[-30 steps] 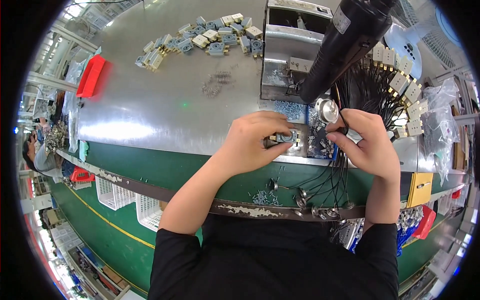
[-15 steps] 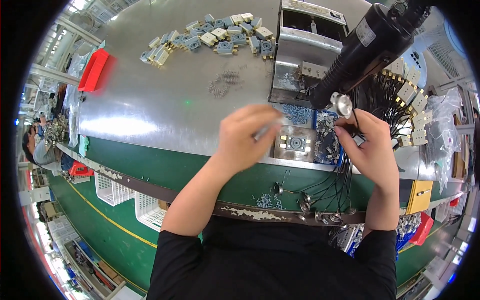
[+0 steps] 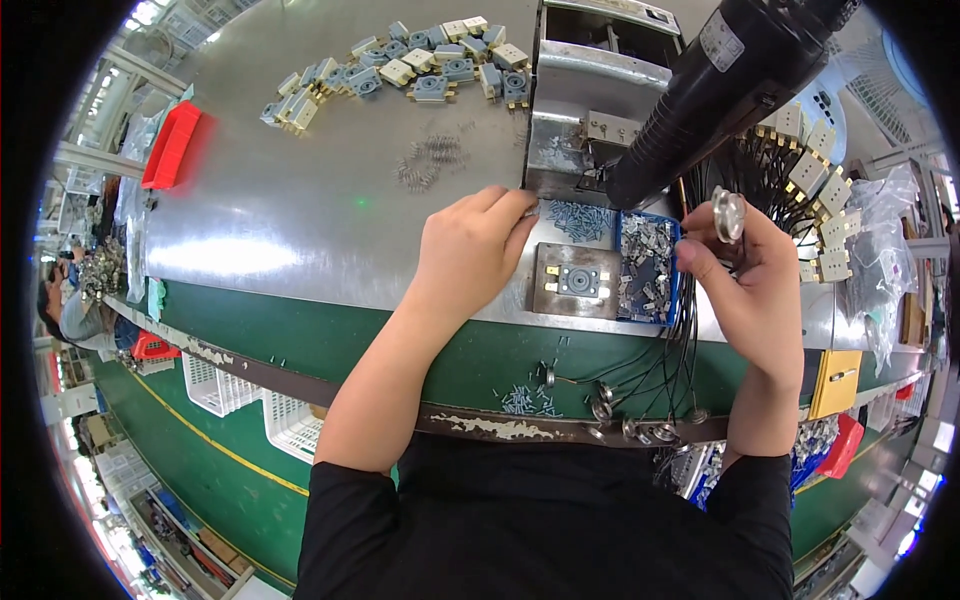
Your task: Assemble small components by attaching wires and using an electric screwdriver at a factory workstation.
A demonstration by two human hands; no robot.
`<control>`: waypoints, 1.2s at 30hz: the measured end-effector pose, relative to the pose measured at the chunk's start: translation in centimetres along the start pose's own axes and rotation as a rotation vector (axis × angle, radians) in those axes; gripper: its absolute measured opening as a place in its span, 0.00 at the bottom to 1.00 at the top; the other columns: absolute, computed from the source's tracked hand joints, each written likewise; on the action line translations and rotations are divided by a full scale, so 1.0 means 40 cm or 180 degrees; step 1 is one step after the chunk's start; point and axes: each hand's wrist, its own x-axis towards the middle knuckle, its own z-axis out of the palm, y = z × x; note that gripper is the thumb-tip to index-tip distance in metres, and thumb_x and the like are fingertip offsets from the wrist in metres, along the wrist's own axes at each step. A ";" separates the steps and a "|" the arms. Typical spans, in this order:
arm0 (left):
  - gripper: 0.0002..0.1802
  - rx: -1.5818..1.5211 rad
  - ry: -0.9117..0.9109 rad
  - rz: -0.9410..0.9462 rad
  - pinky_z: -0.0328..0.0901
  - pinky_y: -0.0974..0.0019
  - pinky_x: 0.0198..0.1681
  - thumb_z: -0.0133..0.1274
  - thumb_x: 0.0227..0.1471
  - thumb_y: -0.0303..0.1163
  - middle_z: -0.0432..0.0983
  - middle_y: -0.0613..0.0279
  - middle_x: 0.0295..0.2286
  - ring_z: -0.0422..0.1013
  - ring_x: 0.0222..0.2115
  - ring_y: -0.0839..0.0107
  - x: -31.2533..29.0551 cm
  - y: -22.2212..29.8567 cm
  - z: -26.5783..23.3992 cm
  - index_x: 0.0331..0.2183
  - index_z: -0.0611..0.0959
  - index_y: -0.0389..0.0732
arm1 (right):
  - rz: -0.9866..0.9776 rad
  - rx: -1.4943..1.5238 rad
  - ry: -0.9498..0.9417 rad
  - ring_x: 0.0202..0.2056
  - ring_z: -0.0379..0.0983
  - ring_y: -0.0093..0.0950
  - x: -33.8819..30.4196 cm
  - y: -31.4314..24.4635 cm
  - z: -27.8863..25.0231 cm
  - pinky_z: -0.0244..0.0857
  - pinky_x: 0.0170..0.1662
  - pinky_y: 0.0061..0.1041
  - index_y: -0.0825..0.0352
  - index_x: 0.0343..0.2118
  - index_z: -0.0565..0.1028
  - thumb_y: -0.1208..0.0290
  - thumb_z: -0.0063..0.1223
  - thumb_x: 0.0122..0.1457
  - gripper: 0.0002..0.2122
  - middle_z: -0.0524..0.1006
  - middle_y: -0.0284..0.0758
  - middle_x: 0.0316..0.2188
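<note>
My left hand [image 3: 472, 250] is closed beside the loose bluish screws [image 3: 582, 222], its thumb and fingertips pressed together around a small piece that I cannot make out. My right hand [image 3: 750, 275] has its fingers curled above the right edge of a blue tray [image 3: 676, 292] of small metal terminals [image 3: 640, 262]. A round metal disc [image 3: 728, 214] with a dark cable shows at those fingers, which grip it. Between the hands, a grey socket housing [image 3: 580, 281] with brass tabs sits in a square metal fixture [image 3: 548, 303].
A thick black power screwdriver [image 3: 675, 110] leans over the bench beside a metal stand [image 3: 585, 85]. Socket housings [image 3: 430, 65] and springs [image 3: 432, 160] lie at the back. Cabled discs [image 3: 602, 408] and screws [image 3: 528, 400] lie by the front edge. Cabled white sockets [image 3: 810, 175] stand right.
My left hand has moved away from the fixture to beside the screws. The right hand has shifted right with the disc, which has turned. The view has shifted slightly.
</note>
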 end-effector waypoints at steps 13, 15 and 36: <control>0.07 0.0174 -0.0904 0.0241 0.71 0.59 0.39 0.59 0.58 0.26 0.78 0.57 0.36 0.77 0.35 0.55 0.002 0.017 -0.050 0.40 0.81 0.40 | -0.0747 -0.0717 -0.1165 0.33 0.84 0.32 0.014 0.023 -0.022 0.77 0.39 0.28 0.72 0.31 0.84 0.86 0.63 0.52 0.05 0.84 0.38 0.30; 0.07 -0.0328 -0.0850 0.0027 0.71 0.60 0.38 0.58 0.59 0.25 0.78 0.56 0.37 0.77 0.34 0.58 -0.009 0.012 -0.052 0.41 0.81 0.39 | -0.0872 -0.0362 -0.1247 0.34 0.84 0.32 0.015 0.018 -0.007 0.77 0.39 0.28 0.72 0.31 0.84 0.87 0.62 0.51 0.06 0.84 0.39 0.30; 0.11 -0.2551 -0.0882 -0.0324 0.68 0.70 0.32 0.73 0.45 0.25 0.85 0.63 0.38 0.77 0.32 0.76 -0.011 0.045 0.007 0.34 0.92 0.38 | 0.0463 0.2532 -0.1559 0.21 0.67 0.19 0.042 0.103 0.010 0.60 0.23 0.19 0.82 0.39 0.81 0.68 0.68 0.62 0.17 0.80 0.46 0.34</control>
